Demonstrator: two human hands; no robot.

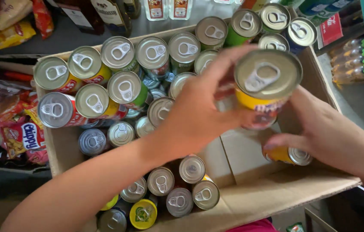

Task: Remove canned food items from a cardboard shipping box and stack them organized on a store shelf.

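Note:
My left hand (199,107) grips a yellow drink can (264,83) with a silver pull-tab top, held up close to the camera over a cardboard box (276,189). My right hand (319,129) reaches under it into the box and rests its fingers on another yellow can (291,155) lying near the box's right side. Several upright cans fill the box: red and yellow ones (85,64) at the upper left, green ones (126,88) beside them, more cans (177,184) along the near edge.
Snack packets (16,133) lie on a shelf to the left. Glass bottles (113,13) stand behind the box, and plastic drink bottles (362,56) lie on the right. The box's bare cardboard bottom (242,154) shows in its right half.

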